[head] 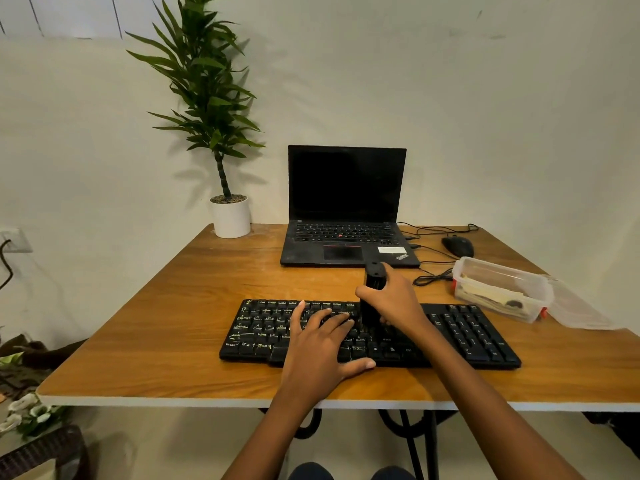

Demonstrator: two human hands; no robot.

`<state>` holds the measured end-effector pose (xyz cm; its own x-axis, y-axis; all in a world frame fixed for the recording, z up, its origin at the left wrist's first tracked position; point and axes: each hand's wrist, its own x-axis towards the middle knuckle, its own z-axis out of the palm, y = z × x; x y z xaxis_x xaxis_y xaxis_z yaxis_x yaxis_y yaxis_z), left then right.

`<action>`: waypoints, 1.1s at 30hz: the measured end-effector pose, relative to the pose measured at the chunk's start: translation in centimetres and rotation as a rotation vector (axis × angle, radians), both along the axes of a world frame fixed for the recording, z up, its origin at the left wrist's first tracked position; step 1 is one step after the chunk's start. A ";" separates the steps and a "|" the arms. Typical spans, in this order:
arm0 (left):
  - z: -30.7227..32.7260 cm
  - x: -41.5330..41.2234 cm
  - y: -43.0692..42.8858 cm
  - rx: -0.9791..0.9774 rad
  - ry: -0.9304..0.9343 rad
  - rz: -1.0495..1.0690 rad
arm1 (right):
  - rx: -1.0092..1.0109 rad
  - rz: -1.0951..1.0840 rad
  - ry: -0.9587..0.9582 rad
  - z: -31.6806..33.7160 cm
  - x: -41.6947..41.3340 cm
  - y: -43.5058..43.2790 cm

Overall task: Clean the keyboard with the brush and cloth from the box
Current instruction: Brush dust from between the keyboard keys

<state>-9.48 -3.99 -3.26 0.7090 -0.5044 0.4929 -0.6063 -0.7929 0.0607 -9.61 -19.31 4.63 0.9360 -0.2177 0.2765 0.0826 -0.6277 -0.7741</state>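
The wooden table (173, 306) fills the middle of the view, set against a pale wall. At its 11 o'clock corner stands a tall green plant (207, 98) in a white pot (231, 218).

At 12 o'clock sits an open black laptop (346, 202) with a dark screen. Its palm rest carries the slanted word "ThinkPad" at the right corner, and beside that a white sticker whose print is too small to read.

The black keyboard (467, 334) lies at 6 o'clock, near the front edge and slightly askew. Its white key legends are worn; "Ctrl" and "Alt" can be made out on the bottom row, while most others are blurred.

At 3 o'clock from the keyboard's centre stands a clear plastic box (502, 289) with a red clip, holding a folded pale cloth (485, 292). Its clear lid (578, 310) lies flat just beside it, at the box's 4 o'clock.

The left hand (318, 351) lies flat on the keys, fingers straight and spread, thumb out along the near edge. The right hand (394, 299) is wrapped around the brush (374, 282), a black upright block whose lower end meets the keys at the keyboard's middle.

A black mouse (458, 246) rests at 2 o'clock, just right of the laptop, with its thin cable (433, 275) looped toward the box.
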 end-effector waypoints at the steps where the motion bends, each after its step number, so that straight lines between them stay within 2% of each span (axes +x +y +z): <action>1: 0.1 0.0 0.0 0.000 0.000 0.001 | 0.003 0.021 0.030 0.1 -0.1 0.1; 3: 0.1 0.0 0.0 0.002 0.003 0.000 | 0.010 0.028 0.052 0.0 -0.1 0.2; 6: 0.0 -0.1 0.0 -0.002 0.000 -0.003 | 0.027 -0.061 -0.053 -0.7 -0.1 0.4; 10: 0.1 -0.1 0.0 -0.003 0.009 -0.003 | 0.056 -0.051 0.005 -1.1 -0.3 0.5; 14: 0.1 -0.1 0.0 -0.004 0.007 -0.005 | -0.030 -0.100 -0.125 -1.2 -0.3 0.5; 17: 0.1 -0.1 0.0 -0.003 0.009 -0.005 | 0.046 -0.031 -0.006 -0.9 -0.4 0.6; 21: 0.1 -0.1 0.1 -0.011 -0.009 -0.004 | 0.020 -0.061 -0.055 -0.5 -0.3 0.3; 24: 0.0 -0.1 0.0 -0.007 -0.006 -0.001 | 0.062 -0.019 0.047 -0.5 -0.4 0.4; 27: 0.0 0.0 0.1 -0.010 -0.012 -0.003 | 0.028 -0.076 -0.023 -0.6 -0.7 0.7; 31: 0.0 0.0 0.1 -0.009 -0.020 0.000 | 0.007 -0.029 0.013 -0.9 -1.1 1.2; 33: -0.1 0.0 0.1 -0.008 -0.024 -0.001 | 0.029 -0.081 -0.055 -0.8 -1.3 1.2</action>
<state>-9.47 -3.90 -3.33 0.6962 -0.5015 0.5136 -0.6088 -0.7916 0.0521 -10.87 -18.10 3.82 0.8987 -0.3005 0.3194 0.0753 -0.6118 -0.7874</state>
